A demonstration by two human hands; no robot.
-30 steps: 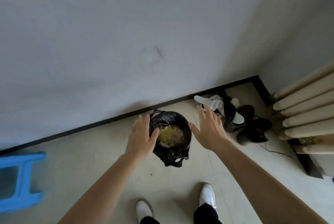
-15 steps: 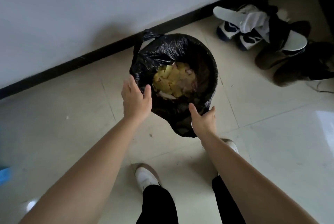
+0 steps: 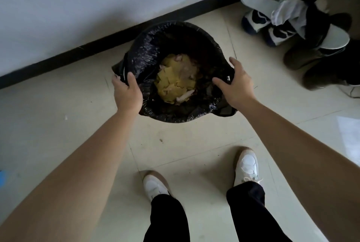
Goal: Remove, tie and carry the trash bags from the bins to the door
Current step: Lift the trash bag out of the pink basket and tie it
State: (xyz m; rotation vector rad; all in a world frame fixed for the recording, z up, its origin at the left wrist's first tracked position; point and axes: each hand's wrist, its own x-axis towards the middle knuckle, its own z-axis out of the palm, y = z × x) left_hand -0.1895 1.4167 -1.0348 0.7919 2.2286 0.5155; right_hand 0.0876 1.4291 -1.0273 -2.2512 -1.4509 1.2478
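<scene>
Open floor rings the bagged bin; wall behind, shoes right.

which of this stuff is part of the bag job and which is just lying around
Job: black trash bag, yellow scraps inside, left hand and right hand gripping its rim.
Lying about: pile of shoes, pale cloth draped on them.

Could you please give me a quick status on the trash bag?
Left hand grips trash bag rim, right hand grips opposite rim. Bag open, untied, yellow scraps inside. Shoes off right, clear.
</scene>
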